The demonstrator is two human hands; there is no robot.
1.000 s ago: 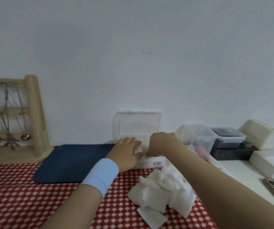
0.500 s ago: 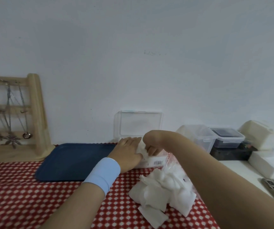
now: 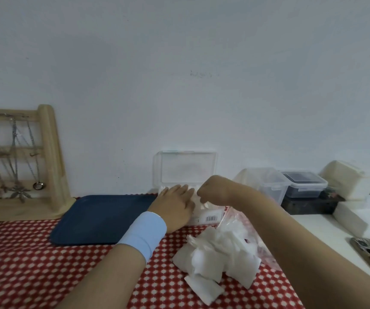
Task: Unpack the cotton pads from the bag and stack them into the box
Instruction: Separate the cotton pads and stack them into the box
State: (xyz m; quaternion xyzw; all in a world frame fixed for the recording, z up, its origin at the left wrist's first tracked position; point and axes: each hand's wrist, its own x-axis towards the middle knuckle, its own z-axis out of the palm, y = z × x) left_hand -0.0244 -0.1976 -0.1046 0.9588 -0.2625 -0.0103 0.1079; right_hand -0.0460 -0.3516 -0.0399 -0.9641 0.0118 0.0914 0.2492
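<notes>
Hidden: the left hand point(image 3: 175, 206), fingers straight and flat, covers the near left part of the box point(image 3: 206, 217). The right hand point(image 3: 215, 190), just beside it and barely apart, hangs curled over the box. Its fingertips are turned away, so whether it pinches a pad cannot be told. The box's contents are mostly screened, and its clear lid point(image 3: 188, 168) stands upright behind both hands.

The pads point(image 3: 215, 259) are white squares in a loose heap below the right forearm, partly on a clear bag point(image 3: 235, 219).

Surface: far left of the hands is a wooden rack point(image 3: 48, 161), cut off by the frame edge. A blue tray point(image 3: 103, 217) lies left of the left hand. A red-checked cloth point(image 3: 23, 264) covers the counter, with a white wall behind.
</notes>
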